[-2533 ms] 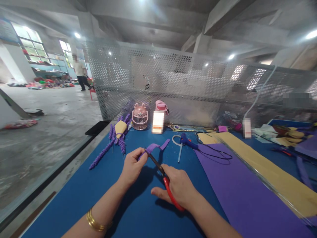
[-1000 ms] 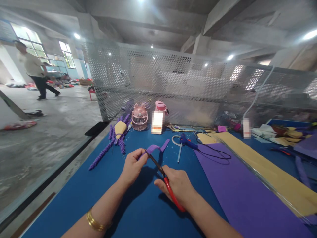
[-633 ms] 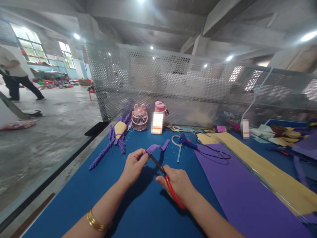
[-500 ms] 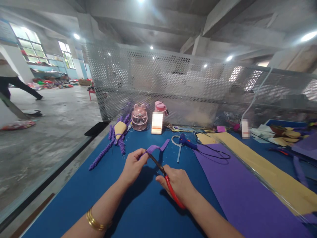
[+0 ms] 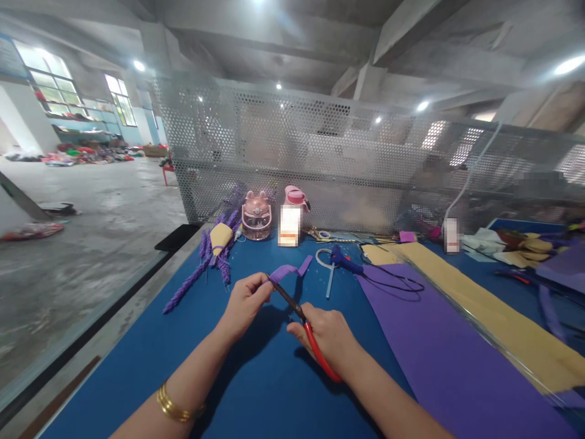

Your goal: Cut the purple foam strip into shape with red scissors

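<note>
My left hand point(image 5: 247, 303) pinches one end of a narrow purple strip point(image 5: 289, 270) between thumb and fingers. The strip's other end curls up and away to the right, above the blue table. In my right hand point(image 5: 328, 336) is a pair of scissors point(image 5: 315, 344) with red handles and dark blades. The blades reach up-left to the strip, right beside my left fingertips. Whether they are cutting into the strip cannot be made out. Beyond my hands lies a blue hot glue gun point(image 5: 348, 262) with a pale glue stick point(image 5: 329, 281) and a black cord.
Purple braided stems with a yellow wrap point(image 5: 220, 239) lie at the far left. A pink bottle point(image 5: 256, 216) stands by the perforated metal screen point(image 5: 320, 146). On the right are a large purple sheet point(image 5: 411, 329) and a long yellow sheet point(image 5: 493, 314).
Both hands, the strip and the scissors hold nearly the same position. A person walking at the far left has gone out of view.
</note>
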Action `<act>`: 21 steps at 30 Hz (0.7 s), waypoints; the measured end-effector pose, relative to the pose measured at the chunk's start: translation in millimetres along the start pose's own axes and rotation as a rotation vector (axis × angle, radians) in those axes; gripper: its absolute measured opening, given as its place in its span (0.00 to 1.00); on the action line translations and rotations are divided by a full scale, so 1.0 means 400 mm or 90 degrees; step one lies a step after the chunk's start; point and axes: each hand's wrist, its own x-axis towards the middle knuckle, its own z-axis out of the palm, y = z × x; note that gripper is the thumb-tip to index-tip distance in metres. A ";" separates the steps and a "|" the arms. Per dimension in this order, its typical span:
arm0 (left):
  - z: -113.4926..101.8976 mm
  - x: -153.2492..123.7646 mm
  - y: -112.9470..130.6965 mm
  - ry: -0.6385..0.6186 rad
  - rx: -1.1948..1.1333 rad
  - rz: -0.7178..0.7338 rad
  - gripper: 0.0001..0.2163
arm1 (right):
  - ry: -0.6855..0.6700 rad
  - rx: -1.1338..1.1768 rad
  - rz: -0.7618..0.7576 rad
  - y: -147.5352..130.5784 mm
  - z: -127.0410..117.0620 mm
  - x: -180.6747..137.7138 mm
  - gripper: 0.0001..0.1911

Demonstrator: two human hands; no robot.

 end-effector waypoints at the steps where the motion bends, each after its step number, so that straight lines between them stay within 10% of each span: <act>1: 0.000 0.000 -0.001 -0.002 -0.004 -0.004 0.15 | 0.003 0.000 -0.002 0.001 0.001 0.000 0.31; 21: -0.009 0.009 -0.008 -0.028 -0.061 -0.070 0.13 | -0.065 0.261 0.017 0.009 -0.023 0.000 0.22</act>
